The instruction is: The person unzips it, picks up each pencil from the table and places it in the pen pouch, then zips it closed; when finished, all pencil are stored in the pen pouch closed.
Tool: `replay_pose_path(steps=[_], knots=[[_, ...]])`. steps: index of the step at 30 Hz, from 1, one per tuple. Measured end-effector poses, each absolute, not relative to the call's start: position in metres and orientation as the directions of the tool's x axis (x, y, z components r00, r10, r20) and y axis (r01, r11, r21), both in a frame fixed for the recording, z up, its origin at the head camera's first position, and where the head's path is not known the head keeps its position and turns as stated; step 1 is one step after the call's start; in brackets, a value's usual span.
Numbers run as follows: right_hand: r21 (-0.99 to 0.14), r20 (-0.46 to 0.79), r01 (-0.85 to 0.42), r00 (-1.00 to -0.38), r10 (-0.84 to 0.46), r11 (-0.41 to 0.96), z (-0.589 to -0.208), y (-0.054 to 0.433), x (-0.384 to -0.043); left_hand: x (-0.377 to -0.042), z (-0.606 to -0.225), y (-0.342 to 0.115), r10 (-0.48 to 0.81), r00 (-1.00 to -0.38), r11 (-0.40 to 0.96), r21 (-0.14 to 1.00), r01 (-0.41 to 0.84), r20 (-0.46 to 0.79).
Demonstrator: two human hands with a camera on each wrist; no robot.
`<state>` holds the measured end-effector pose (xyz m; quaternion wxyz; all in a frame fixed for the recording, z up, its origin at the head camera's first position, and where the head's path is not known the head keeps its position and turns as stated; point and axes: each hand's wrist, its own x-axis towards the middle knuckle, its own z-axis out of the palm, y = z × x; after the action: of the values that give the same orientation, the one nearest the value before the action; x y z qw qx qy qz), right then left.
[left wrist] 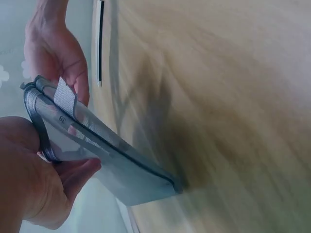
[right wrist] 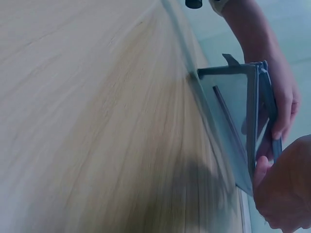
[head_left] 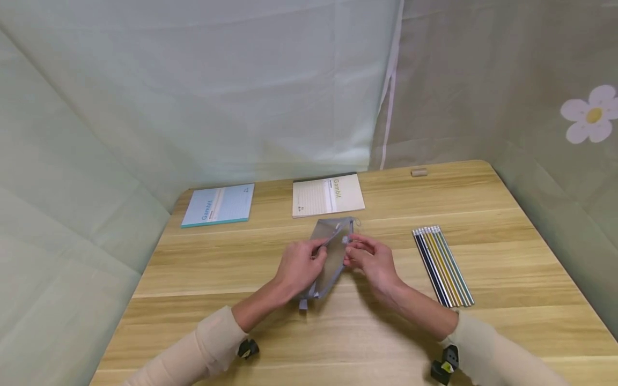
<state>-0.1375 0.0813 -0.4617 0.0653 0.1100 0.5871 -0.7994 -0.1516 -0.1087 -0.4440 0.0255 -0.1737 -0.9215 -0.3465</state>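
Observation:
A grey see-through mesh zip pouch (head_left: 332, 265) is held tilted above the table's middle, its mouth parted. My left hand (head_left: 299, 266) grips one edge of the mouth between thumb and curled fingers. On the opposite edge, my right hand (head_left: 375, 264) pinches the rim near the zip end. The left wrist view shows the pouch (left wrist: 131, 179) with a small fabric tab at its top corner. Through the side of the pouch (right wrist: 228, 97) in the right wrist view, a thin dark strip is visible; what it is I cannot tell.
Several pencils (head_left: 441, 265) in dark, yellow and green lie side by side to the right. A blue notebook (head_left: 217, 205) and a cream notebook (head_left: 328, 195) lie toward the back. Near the far edge is a small brown cylinder (head_left: 419, 172). Cloth walls surround the wooden table (head_left: 193, 268).

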Motion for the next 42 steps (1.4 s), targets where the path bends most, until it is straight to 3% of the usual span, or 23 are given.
replay_pose_path(steps=[12, 26, 32, 42], knots=[[-0.954, -0.241, 0.223, -0.968, 0.071, -0.198, -0.458, 0.12, -0.126, -0.155, -0.436, -0.112, 0.31, -0.922, 0.803, 0.456, 0.384, 0.23], [-0.968, -0.225, 0.21, -0.968, 0.109, -0.139, -0.449, 0.173, -0.115, -0.154, -0.43, -0.114, 0.331, -0.912, 0.845, 0.353, 0.401, 0.243], [-0.958, -0.251, 0.228, -0.96, 0.124, -0.177, -0.446, 0.192, -0.108, -0.152, -0.419, -0.114, 0.353, -0.89, 0.868, 0.253, 0.426, 0.287], [-0.95, -0.173, 0.106, -0.962, 0.21, -0.294, -0.441, 0.217, -0.104, -0.154, -0.415, -0.119, 0.321, -0.886, 0.873, 0.257, 0.414, 0.335]])
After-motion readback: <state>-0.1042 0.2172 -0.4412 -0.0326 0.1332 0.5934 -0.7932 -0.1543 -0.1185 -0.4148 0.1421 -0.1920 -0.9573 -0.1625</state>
